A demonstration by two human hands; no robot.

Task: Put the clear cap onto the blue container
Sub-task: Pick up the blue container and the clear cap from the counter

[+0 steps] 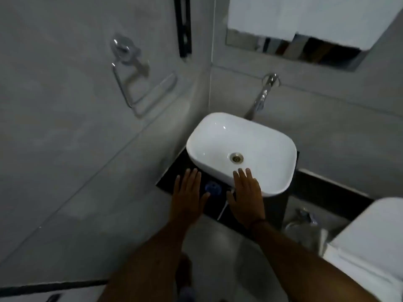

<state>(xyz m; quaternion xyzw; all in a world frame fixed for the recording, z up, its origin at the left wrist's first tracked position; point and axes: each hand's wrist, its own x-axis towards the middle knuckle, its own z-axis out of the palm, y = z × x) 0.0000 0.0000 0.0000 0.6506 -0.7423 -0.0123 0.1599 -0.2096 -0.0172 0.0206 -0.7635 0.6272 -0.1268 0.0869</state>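
Note:
A small round blue container [213, 188] stands on the dark counter [168, 182] in front of the white basin, seen from above. I cannot make out a clear cap; the picture is dim and blurred. My left hand [188, 195] hovers flat just left of the container, fingers spread, holding nothing. On the container's right, my right hand [247, 194] is also flat and spread, its fingertips over the basin's front rim. The container sits between the two thumbs, touched by neither hand as far as I can tell.
A white basin [207, 131] sits on the counter below a chrome wall tap [265, 92]. A towel ring [135, 83] hangs on the tiled left wall. A white toilet [370, 240] stands at the right. A thin white line [223, 209] lies on the counter.

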